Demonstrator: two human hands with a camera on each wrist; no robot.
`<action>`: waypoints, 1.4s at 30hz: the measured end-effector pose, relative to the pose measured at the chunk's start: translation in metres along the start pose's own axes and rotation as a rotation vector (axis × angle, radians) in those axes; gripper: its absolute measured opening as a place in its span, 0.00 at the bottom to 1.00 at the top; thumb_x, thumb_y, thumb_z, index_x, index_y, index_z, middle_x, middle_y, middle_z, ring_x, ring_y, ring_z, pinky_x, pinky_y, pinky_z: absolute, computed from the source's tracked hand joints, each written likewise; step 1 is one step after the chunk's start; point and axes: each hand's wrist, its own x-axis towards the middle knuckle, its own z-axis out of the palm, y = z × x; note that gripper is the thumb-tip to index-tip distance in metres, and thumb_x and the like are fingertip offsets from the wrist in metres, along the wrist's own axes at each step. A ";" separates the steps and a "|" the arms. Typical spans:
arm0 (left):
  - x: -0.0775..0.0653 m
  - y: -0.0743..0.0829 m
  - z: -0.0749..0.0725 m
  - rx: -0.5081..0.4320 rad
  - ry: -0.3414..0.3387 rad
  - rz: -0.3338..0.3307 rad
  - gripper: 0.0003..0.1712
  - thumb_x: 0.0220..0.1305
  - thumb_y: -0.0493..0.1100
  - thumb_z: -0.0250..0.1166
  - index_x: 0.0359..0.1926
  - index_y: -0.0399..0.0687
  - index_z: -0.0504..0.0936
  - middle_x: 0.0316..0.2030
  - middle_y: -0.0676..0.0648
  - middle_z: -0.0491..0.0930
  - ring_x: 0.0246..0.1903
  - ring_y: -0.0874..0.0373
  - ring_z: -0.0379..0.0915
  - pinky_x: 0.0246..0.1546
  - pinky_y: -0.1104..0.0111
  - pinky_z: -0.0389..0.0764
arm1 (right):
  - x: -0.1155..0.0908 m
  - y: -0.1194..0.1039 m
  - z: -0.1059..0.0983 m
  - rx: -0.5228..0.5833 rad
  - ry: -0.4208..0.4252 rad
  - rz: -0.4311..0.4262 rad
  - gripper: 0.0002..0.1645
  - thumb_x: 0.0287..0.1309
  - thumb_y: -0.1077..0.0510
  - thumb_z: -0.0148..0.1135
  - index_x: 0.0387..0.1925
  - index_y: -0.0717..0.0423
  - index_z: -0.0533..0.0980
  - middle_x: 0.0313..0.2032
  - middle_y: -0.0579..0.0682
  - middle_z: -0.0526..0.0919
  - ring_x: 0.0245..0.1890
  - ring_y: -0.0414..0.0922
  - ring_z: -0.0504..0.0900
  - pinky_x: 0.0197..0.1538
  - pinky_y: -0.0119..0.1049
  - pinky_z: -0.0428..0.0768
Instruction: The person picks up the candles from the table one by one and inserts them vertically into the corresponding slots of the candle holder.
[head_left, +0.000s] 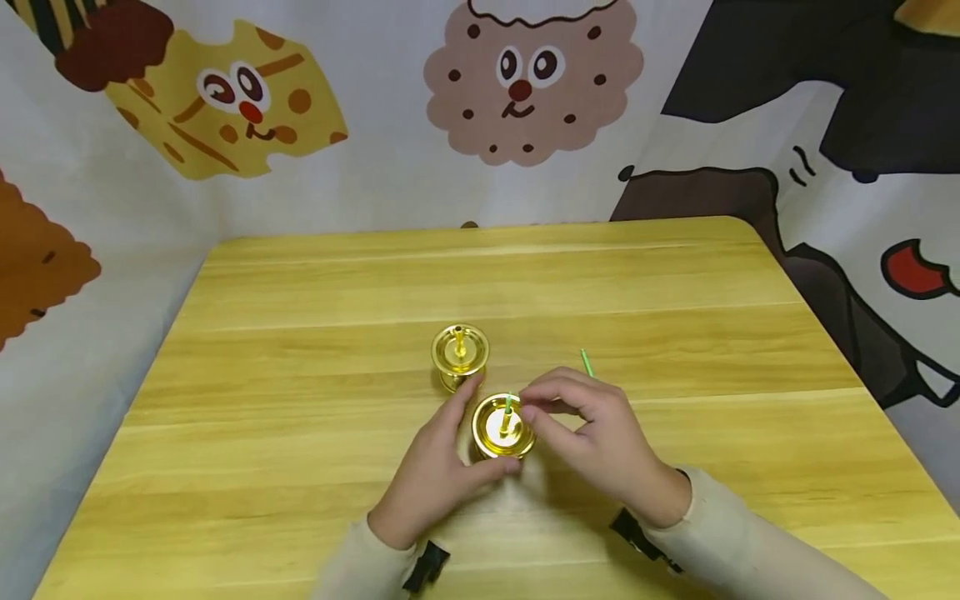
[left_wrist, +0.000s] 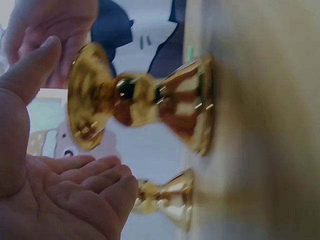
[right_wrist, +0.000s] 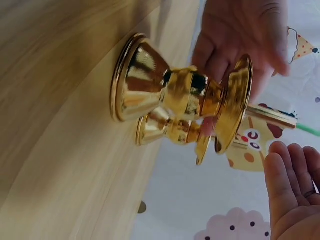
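A shiny gold stand [head_left: 486, 447], perhaps a candle holder, stands upright on the table with a dish-like top and a narrow tube [right_wrist: 272, 116] rising from its middle. From that tube sticks out a thin green stick [head_left: 509, 401]. My left hand [head_left: 438, 475] curves loosely around the stand's left side, thumb and fingers spread; the left wrist view shows gaps between them and the metal. Beside the dish, at the stick's right, hover the fingertips of my right hand [head_left: 600, 425], apparently just off the stick. Beyond my left fingertips is a second gold stand [head_left: 442, 360], its tube without a stick.
Another green stick [head_left: 587, 362] lies on the wooden table [head_left: 300, 375] behind my right hand, partly hidden by it. A white cloth [head_left: 375, 158] printed with cartoon foods hangs along the table's back and sides. Black straps [head_left: 427, 567] sit at both wrists.
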 end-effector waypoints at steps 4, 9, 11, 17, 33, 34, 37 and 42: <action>-0.002 0.002 -0.010 -0.023 0.013 0.011 0.59 0.49 0.55 0.81 0.78 0.54 0.58 0.73 0.57 0.61 0.72 0.58 0.55 0.71 0.54 0.61 | -0.004 0.002 -0.007 -0.030 0.024 0.011 0.15 0.55 0.74 0.68 0.42 0.56 0.84 0.39 0.49 0.86 0.40 0.42 0.85 0.45 0.33 0.85; -0.002 0.001 -0.020 -0.123 0.025 0.013 0.55 0.51 0.50 0.80 0.76 0.53 0.62 0.73 0.52 0.63 0.71 0.53 0.59 0.70 0.60 0.63 | -0.009 0.007 -0.013 -0.058 0.038 0.024 0.16 0.54 0.74 0.69 0.41 0.56 0.84 0.38 0.48 0.86 0.39 0.42 0.86 0.46 0.33 0.85; -0.002 0.001 -0.023 -0.160 0.029 0.017 0.53 0.52 0.48 0.80 0.76 0.53 0.62 0.73 0.51 0.63 0.71 0.53 0.60 0.70 0.62 0.62 | -0.011 0.008 -0.016 -0.071 0.043 0.031 0.16 0.54 0.74 0.69 0.41 0.55 0.84 0.38 0.48 0.86 0.39 0.42 0.86 0.45 0.33 0.85; 0.003 -0.006 -0.032 -0.218 0.053 0.079 0.49 0.56 0.44 0.77 0.75 0.51 0.62 0.73 0.51 0.62 0.71 0.54 0.59 0.68 0.68 0.62 | -0.013 0.013 -0.020 -0.120 0.047 0.064 0.14 0.54 0.72 0.70 0.40 0.54 0.84 0.38 0.46 0.86 0.39 0.41 0.86 0.44 0.34 0.86; 0.026 -0.018 -0.048 -0.181 0.198 0.031 0.53 0.58 0.42 0.76 0.78 0.51 0.56 0.76 0.52 0.56 0.75 0.58 0.51 0.71 0.70 0.57 | -0.010 0.037 -0.036 -0.295 -0.004 0.172 0.10 0.55 0.64 0.74 0.39 0.55 0.86 0.38 0.43 0.87 0.40 0.43 0.87 0.45 0.37 0.86; 0.029 -0.018 -0.047 -0.172 0.199 0.029 0.53 0.58 0.43 0.76 0.78 0.50 0.56 0.76 0.52 0.55 0.75 0.58 0.50 0.71 0.69 0.57 | -0.010 0.038 -0.037 -0.310 -0.012 0.180 0.09 0.55 0.63 0.74 0.40 0.55 0.86 0.38 0.44 0.87 0.40 0.43 0.87 0.45 0.38 0.86; 0.036 -0.018 -0.045 -0.154 0.195 0.021 0.54 0.58 0.45 0.76 0.78 0.50 0.54 0.76 0.51 0.55 0.75 0.58 0.50 0.72 0.67 0.57 | -0.011 0.042 -0.039 -0.356 -0.036 0.210 0.10 0.55 0.61 0.75 0.40 0.56 0.86 0.39 0.48 0.88 0.40 0.45 0.88 0.44 0.40 0.87; 0.047 -0.019 -0.040 -0.143 0.186 0.007 0.56 0.57 0.46 0.77 0.79 0.49 0.53 0.76 0.48 0.54 0.75 0.57 0.49 0.72 0.67 0.56 | -0.011 0.050 -0.043 -0.404 -0.057 0.268 0.12 0.56 0.60 0.74 0.42 0.58 0.86 0.41 0.48 0.88 0.42 0.47 0.87 0.45 0.46 0.86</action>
